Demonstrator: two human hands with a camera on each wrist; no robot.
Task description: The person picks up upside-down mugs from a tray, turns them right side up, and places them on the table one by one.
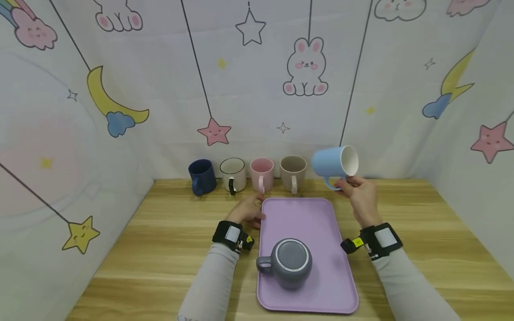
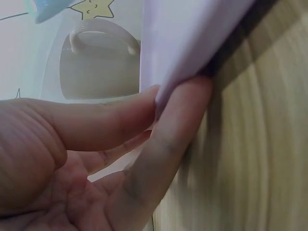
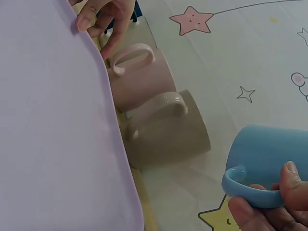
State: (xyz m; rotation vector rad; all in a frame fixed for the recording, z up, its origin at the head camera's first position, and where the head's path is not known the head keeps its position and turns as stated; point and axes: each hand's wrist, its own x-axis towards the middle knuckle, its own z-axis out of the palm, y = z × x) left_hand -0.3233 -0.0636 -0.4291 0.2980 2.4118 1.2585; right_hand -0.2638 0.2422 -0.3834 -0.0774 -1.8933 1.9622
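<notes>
A light blue mug [image 1: 328,162] is tipped on its side in the air, its white inside facing right. My right hand [image 1: 361,198] pinches it by the handle, thumb on one side and fingers on the other, as the right wrist view shows. With thumb and forefinger, my left hand [image 1: 250,209] pinches the left edge of the purple tray [image 1: 297,218], near its far corner. On the tray's near half a dark grey mug [image 1: 291,263] stands upside down, its handle pointing left.
Along the back wall stand a navy mug [image 1: 202,176], a white mug [image 1: 233,174] with a black handle, a pink mug [image 1: 262,174] and a beige mug [image 1: 293,174], all upright. Printed cloth walls [image 1: 257,102] close in the wooden table [image 1: 160,267].
</notes>
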